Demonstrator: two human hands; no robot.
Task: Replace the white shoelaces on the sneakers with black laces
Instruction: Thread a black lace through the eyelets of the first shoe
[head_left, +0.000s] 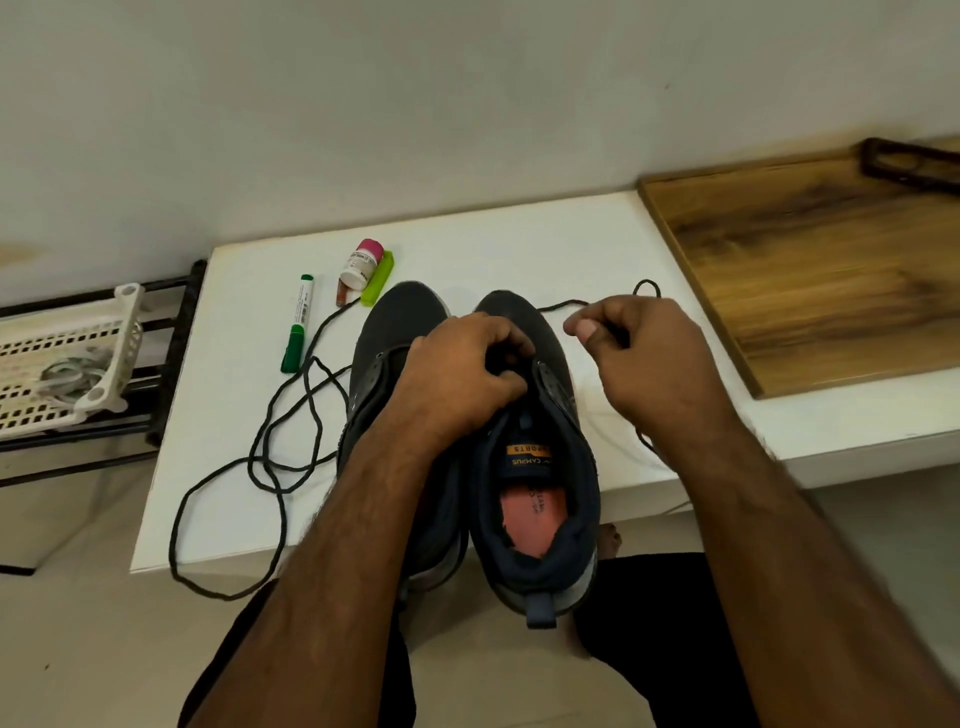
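Soft, even indoor light, a touch dim and warm. The white table (519, 244) reads bright with no harsh glare; shadows under it are faint. Wide-angle bend curves the wall line and stretches the forearms at the bottom edge. Slight softness throughout, compression smear visible.

The left hand (462, 374) and its forearm cover most of the left sneaker (395, 332) and the lower eyelets of the right sneaker (540, 467), so the lace there cannot be seen. At the upper right, the wooden board (810, 260) and a dark frame (909, 161) on it run off the edge. The print on the small bottle (361, 265) is too small to read.
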